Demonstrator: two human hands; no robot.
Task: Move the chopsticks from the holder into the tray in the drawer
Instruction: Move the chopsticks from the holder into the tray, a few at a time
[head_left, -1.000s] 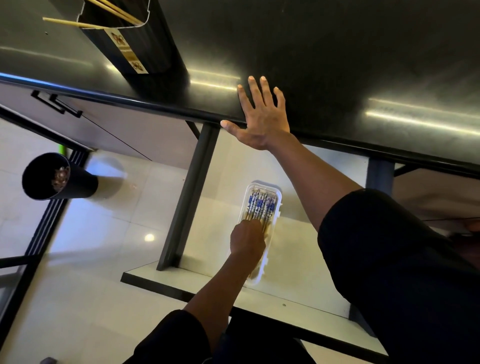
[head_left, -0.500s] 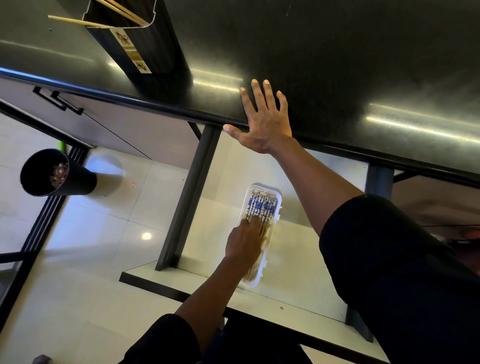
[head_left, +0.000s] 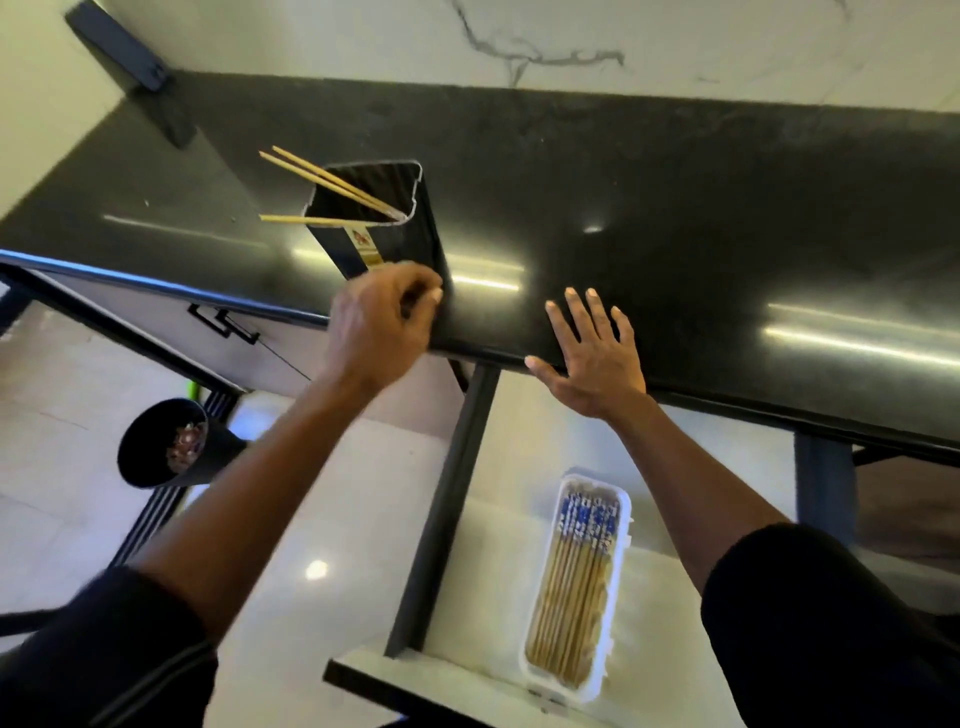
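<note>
A black rectangular holder (head_left: 421, 244) stands on the dark counter (head_left: 675, 197) with three pale wooden chopsticks (head_left: 332, 182) leaning out of its top to the left. My left hand (head_left: 379, 327) is raised by the holder's lower front, fingers loosely curled, nothing in it. My right hand (head_left: 597, 358) lies flat on the counter's front edge, fingers spread. Below, the open white drawer (head_left: 467, 597) holds a white tray (head_left: 625, 525). In the tray lie several chopsticks with blue-patterned ends (head_left: 571, 577).
A black bin (head_left: 218, 457) with scraps inside stands on the tiled floor to the left. A closed drawer front with a black handle (head_left: 223, 322) is left of the open drawer. A marble wall (head_left: 519, 41) backs the counter.
My left hand has left the tray in the drawer and risen to the holder's base on the counter. The view has tilted up, showing more counter. My right hand has stayed put.
</note>
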